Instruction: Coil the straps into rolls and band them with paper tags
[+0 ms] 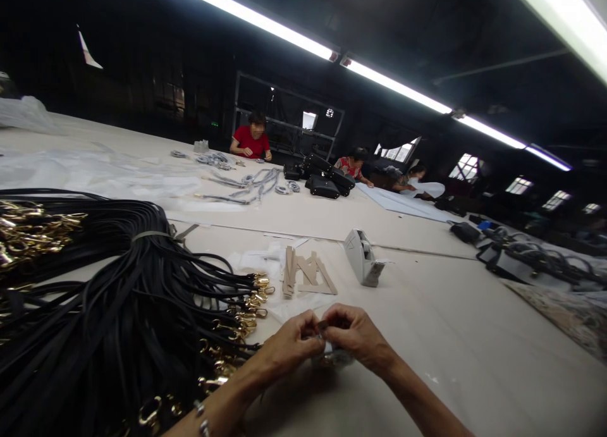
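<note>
My left hand (294,339) and my right hand (356,334) meet above the table, thumbs and fingers pinched close together. Between them is a small wrapped bundle (329,356) with a whitish band, clear film and a dark tip at the top; its exact kind is hard to make out. Beside my left forearm lies a big heap of black straps (128,304), gathered by a tie, with gold metal clasps (258,285) at their ends. Beyond my hands are flat beige card strips (310,272) and a grey tape dispenser (364,258).
The pale table (450,317) stretches far ahead. White plastic sheets (95,174) lie at the left, with bagged straps (251,184) and stacked black bags (325,178) farther off. Several people sit across the table, one in a red shirt (250,142). More bags (535,260) lie at right.
</note>
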`<state>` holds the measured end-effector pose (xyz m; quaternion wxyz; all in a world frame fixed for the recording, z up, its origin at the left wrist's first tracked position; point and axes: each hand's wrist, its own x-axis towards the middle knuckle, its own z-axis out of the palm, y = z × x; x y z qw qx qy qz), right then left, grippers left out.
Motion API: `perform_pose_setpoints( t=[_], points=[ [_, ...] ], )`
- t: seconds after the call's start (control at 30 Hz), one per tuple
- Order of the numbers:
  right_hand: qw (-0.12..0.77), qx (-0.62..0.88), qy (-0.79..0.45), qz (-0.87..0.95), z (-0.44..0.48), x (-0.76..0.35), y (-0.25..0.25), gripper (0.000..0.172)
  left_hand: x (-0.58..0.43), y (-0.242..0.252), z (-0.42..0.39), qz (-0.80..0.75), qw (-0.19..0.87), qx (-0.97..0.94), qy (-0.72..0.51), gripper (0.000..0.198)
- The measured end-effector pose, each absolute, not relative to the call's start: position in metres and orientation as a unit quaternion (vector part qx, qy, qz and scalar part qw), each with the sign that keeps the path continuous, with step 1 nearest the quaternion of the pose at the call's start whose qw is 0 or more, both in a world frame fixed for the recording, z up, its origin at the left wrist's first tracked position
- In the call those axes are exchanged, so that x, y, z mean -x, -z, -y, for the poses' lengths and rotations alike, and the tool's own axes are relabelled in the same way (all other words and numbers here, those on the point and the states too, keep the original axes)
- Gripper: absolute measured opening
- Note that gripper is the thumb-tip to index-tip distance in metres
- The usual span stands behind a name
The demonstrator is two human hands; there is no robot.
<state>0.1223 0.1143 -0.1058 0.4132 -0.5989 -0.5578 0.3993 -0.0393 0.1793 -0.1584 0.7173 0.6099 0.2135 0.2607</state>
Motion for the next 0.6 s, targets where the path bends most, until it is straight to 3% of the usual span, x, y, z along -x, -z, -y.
perform_pose_setpoints(
  t=[0.23, 0.47, 0.6],
  points=[
    [0.386, 0.590, -0.338, 0.624, -0.118, -0.123, 0.097, 0.004, 0.031, 0.165, -0.177, -0.244, 0.783, -0.509, -0.261, 0.026],
    [0.233, 0.520, -0.302, 0.765, -0.117, -0.132, 0.069, 0.012, 0.032, 0.163, -0.176, -0.251, 0.836, -0.430, -0.230, 0.022],
    [0.260, 0.523, -0.284, 0.760, -0.117, -0.132, 0.074, 0.013, 0.036, 0.159, -0.177, -0.227, 0.856, -0.411, -0.217, 0.027]
  ],
)
